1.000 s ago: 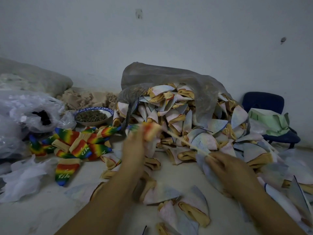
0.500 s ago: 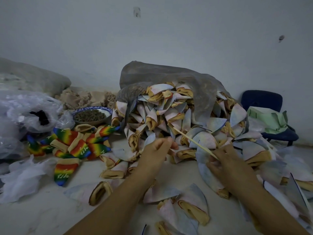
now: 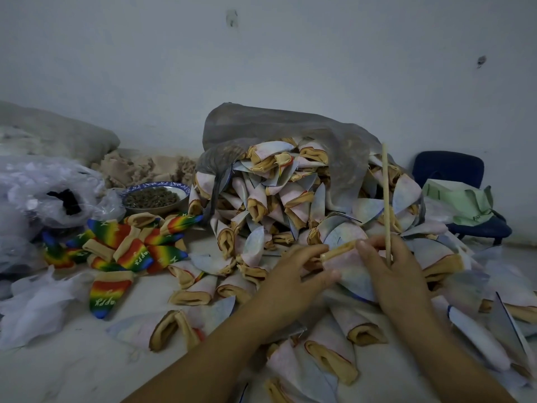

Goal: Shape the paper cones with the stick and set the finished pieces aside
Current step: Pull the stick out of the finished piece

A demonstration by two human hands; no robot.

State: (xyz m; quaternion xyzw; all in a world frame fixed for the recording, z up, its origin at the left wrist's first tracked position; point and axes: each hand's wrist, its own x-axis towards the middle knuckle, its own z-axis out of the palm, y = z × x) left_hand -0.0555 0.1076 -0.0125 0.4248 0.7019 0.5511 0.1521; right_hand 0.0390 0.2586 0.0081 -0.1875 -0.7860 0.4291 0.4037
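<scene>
A pale pastel cone [image 3: 348,269] with a tan rim lies between both hands in front of the big heap of pale cones [image 3: 290,199]. My left hand [image 3: 296,271] grips its left end. My right hand [image 3: 392,266] holds its right side and also pinches a thin wooden stick [image 3: 386,199], which stands nearly upright above the fingers. The stick's lower end is hidden behind that hand. A cluster of rainbow-coloured cones [image 3: 125,242] lies on the floor at the left.
A grey plastic sack [image 3: 276,129] drapes over the heap. A blue-rimmed bowl [image 3: 157,197] of dark bits sits left of it, beside clear plastic bags [image 3: 43,193]. A dark blue chair [image 3: 459,181] with green cloth stands at the right. Loose pale cones [image 3: 328,353] litter the floor in front.
My left hand let go of a rainbow cone at the left and came back to grip a pale cone. The stick swung from a slant to nearly upright in my right hand.
</scene>
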